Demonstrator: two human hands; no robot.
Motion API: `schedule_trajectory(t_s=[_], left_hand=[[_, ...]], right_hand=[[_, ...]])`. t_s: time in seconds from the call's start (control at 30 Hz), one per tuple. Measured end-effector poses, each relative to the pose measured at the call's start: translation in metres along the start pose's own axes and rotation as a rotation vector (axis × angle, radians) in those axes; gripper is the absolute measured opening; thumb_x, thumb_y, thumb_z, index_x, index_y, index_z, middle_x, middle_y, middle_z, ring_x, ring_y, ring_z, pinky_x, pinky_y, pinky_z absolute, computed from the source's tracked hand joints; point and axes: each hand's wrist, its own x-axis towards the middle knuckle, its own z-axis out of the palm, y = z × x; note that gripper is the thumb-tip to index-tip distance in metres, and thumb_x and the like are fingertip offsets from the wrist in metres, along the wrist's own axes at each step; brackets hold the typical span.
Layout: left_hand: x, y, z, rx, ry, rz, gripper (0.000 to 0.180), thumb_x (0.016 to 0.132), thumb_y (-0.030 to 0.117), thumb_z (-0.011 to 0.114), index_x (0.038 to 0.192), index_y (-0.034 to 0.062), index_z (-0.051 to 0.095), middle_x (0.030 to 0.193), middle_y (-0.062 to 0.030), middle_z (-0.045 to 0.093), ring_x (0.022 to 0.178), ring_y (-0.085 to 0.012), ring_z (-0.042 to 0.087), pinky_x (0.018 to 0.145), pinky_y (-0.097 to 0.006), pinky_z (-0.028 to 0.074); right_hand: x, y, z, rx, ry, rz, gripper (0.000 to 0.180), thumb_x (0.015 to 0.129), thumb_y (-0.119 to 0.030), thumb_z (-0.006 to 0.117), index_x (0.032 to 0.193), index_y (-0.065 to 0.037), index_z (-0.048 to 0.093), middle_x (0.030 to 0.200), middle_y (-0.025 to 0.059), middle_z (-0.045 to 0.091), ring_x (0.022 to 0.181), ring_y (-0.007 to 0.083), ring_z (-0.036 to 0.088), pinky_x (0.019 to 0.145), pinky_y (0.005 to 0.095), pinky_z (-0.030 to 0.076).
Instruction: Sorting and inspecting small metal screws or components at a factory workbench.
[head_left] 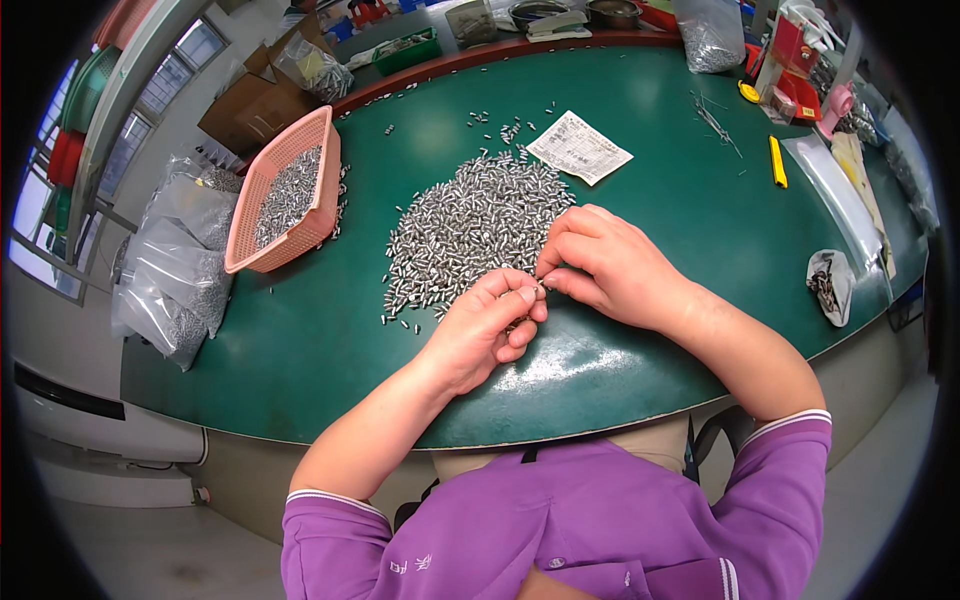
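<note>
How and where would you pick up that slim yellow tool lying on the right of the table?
I'd pinch the yellow tool across its middle, from above and its left, with the right hand, the nearer one. It lies flat, long and narrow, so a straddling pinch should fit; clear plastic lies close on its right.

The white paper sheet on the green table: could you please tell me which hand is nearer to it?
Right. The right hand is just below the white paper sheet in the picture; the left hand is lower and further left, so farther from it.
</note>
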Motion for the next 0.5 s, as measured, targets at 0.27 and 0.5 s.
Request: schedule_trajectory(t_s=[0.27,0.5], left_hand=[[0.000,0.001,-0.001,-0.025,0.010,0.000,0.013,0.095,0.019,0.048,0.095,0.0068,0.052,0.083,-0.0060,0.054,0.056,-0.0095,0.042,0.044,-0.020,0.032],[-0.002,0.001,-0.001,-0.002,-0.009,0.031,0.015,0.094,0.019,0.048,0.099,0.0059,0.053,0.085,-0.0057,0.054,0.060,-0.0095,0.045,0.047,-0.020,0.034]], right_hand=[[-0.007,0.005,0.012,-0.087,-0.110,0.104,0.013,0.074,-0.014,0.067,0.083,-0.008,0.061,0.087,0.0064,0.055,0.085,0.0263,0.055,0.075,0.0381,0.046],[-0.006,0.007,0.012,-0.079,-0.049,0.114,0.008,0.077,-0.010,0.064,0.083,-0.007,0.059,0.086,0.0072,0.055,0.086,0.0272,0.055,0.077,0.0382,0.046]])
